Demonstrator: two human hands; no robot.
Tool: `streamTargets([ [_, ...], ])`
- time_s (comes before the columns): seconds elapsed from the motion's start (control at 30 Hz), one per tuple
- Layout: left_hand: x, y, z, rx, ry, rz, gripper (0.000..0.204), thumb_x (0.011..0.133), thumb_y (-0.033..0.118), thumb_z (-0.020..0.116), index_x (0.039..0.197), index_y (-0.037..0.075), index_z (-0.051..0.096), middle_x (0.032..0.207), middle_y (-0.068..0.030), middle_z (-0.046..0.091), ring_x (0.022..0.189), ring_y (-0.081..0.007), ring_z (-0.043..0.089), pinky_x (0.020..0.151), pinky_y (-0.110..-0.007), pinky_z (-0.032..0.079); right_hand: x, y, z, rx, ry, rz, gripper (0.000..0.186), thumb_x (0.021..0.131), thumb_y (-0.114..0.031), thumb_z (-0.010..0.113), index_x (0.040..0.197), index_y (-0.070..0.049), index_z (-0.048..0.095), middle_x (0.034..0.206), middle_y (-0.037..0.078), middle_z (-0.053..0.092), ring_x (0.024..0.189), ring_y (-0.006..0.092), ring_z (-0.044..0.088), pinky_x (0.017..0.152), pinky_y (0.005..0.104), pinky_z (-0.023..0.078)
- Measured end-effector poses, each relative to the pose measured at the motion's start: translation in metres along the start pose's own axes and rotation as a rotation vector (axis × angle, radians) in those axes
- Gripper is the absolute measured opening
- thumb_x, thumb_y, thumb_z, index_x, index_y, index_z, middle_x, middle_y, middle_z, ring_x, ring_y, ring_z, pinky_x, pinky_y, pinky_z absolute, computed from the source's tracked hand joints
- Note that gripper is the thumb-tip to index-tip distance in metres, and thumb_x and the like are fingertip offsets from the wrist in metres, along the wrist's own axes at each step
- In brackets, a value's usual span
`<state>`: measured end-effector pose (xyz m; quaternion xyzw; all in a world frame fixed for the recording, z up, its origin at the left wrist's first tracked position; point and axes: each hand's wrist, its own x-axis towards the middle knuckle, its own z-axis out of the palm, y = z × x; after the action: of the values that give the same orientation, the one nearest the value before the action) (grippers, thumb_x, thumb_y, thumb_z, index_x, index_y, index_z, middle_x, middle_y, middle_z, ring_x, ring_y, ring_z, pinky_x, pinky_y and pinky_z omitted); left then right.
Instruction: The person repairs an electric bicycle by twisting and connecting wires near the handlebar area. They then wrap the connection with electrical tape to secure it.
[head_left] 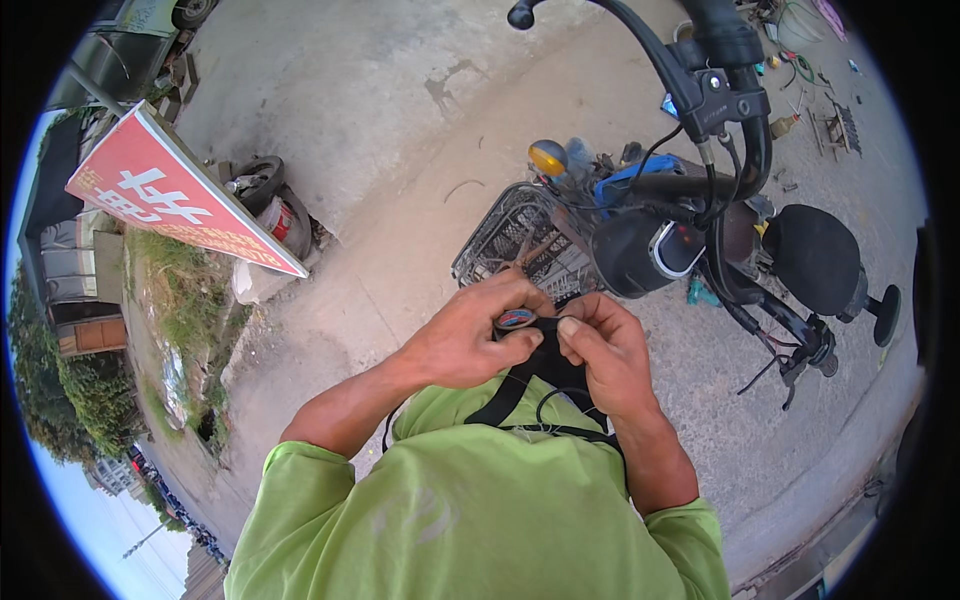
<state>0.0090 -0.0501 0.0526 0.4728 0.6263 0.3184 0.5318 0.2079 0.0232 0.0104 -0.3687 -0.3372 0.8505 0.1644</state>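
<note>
In front of my waist, my left hand (465, 332) is closed around a small roll of tape (514, 319) with a coloured label in its core; it looks like black electrical tape. My right hand (612, 352) is close beside it, thumb and forefinger pinched on what appears to be the dark tape end (547, 324). Just beyond both hands is a black wire basket (510, 235) on the front of a two-wheeled bike. Its dark round headlight unit (640, 250) sits to the right of the basket.
The handlebar's brake lever (640, 35) reaches in from the top, with cables hanging below. A mirror (815, 260) and the other handlebar end stand at right. An orange turn light (547, 157) is beyond the basket. At left, a red sign (185, 195) leans near an old tyre (262, 185).
</note>
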Motion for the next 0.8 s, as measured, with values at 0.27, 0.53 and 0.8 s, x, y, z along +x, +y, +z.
streamTargets([
  [0.27, 0.008, -0.034, -0.036, -0.31, -0.131, -0.119, 0.011, 0.093, 0.005, 0.065, 0.101, -0.001, 0.064, 0.105, -0.0076, 0.062, 0.1, -0.015, 0.059, 0.088, -0.032, 0.048, 0.026, 0.007, 0.019, 0.018, -0.081, -0.031, 0.013, 0.093, -0.009, 0.068, 0.102, -0.001, 0.063, 0.087, 0.0, 0.063, 0.076, 0.0064, 0.057, 0.066, 0.0218, 0.045],
  [0.53, 0.035, -0.07, -0.113, -0.521, -0.088, -0.226, 0.007, 0.093, 0.003, 0.065, 0.097, -0.002, 0.064, 0.102, -0.0065, 0.064, 0.091, -0.0152, 0.065, 0.086, -0.032, 0.056, 0.084, 0.036, 0.041, 0.313, 0.387, -0.001, 0.035, 0.095, -0.036, 0.068, 0.111, -0.006, 0.064, 0.089, 0.001, 0.065, 0.077, 0.0135, 0.063, 0.066, 0.0265, 0.047],
  [0.8, 0.055, -0.099, -0.139, -0.433, -0.204, -0.234, 0.014, 0.093, 0.002, 0.064, 0.105, -0.006, 0.064, 0.1, -0.0081, 0.065, 0.09, -0.0165, 0.068, 0.085, -0.032, 0.057, 0.143, 0.032, 0.057, 0.646, 0.643, 0.126, 0.057, 0.088, -0.067, 0.067, 0.096, -0.011, 0.064, 0.084, 0.001, 0.064, 0.075, 0.017, 0.064, 0.06, 0.0295, 0.046],
])
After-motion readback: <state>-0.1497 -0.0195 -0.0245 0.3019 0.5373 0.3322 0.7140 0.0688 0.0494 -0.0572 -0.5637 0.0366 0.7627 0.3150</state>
